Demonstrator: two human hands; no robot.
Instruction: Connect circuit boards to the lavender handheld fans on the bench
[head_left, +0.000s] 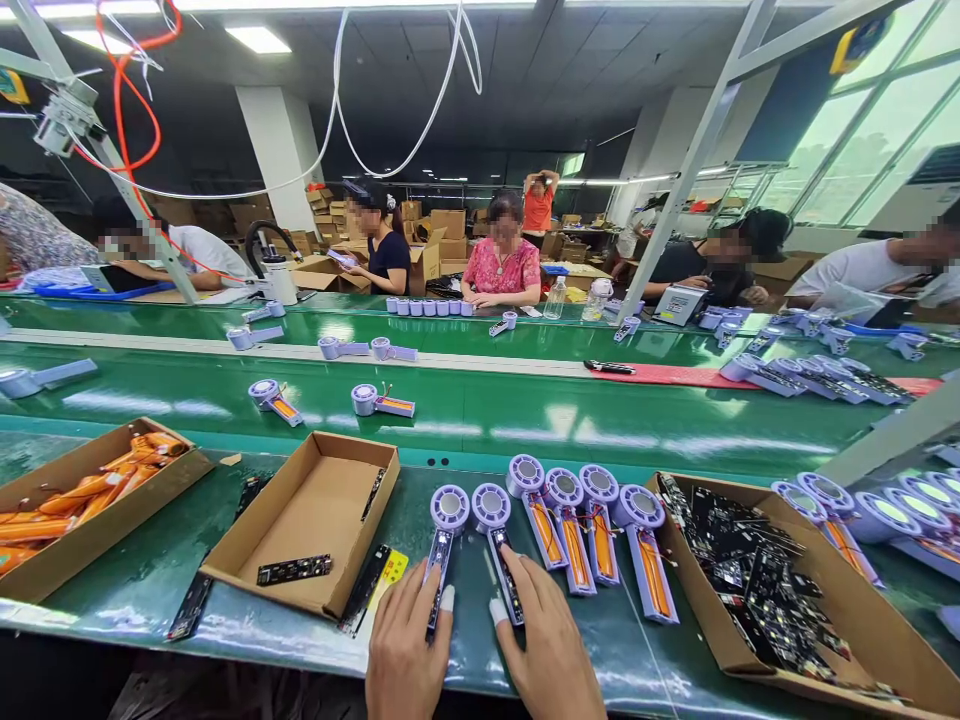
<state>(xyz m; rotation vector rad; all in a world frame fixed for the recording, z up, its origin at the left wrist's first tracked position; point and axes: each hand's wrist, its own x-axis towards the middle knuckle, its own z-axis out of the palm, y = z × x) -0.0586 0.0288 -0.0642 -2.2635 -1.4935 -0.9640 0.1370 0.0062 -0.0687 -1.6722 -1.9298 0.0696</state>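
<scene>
Two purple handheld fans lie side by side on the green bench, each with a black circuit board along its handle. My left hand (411,640) rests its fingers on the handle of the left fan (450,508), its thumb at the handle's right side. On the handle of the right fan (490,507) lie the fingers of my right hand (546,635), its thumb to the left. White covers show on both thumb tips. Just right stand several fans with orange batteries (576,550) in their open handles.
A cardboard box of circuit boards (780,570) is at the right. To the left are a box (300,520) with few boards and a box of orange batteries (90,500). Fans lie on the green conveyor (480,400); people sit beyond.
</scene>
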